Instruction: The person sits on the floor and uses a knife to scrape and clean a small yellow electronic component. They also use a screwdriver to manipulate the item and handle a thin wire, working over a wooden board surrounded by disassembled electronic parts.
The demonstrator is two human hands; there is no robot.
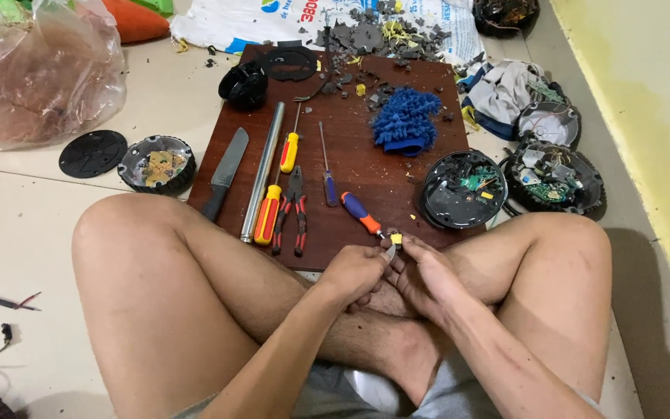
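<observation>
Hands (388,273) w/ small yellow part (395,239)

Floor (25,225): pale cream tiles with visible grout lines, scattered with dark debris. Wall (645,93): yellow-green painted surface along the right edge, meeting the floor at a diagonal line. Board (366,171): dark reddish-brown wooden panel lying flat on the floor. White printed sack (219,23): spread on the floor beyond the board. Lighting: even, diffuse, with soft shadows.
</observation>
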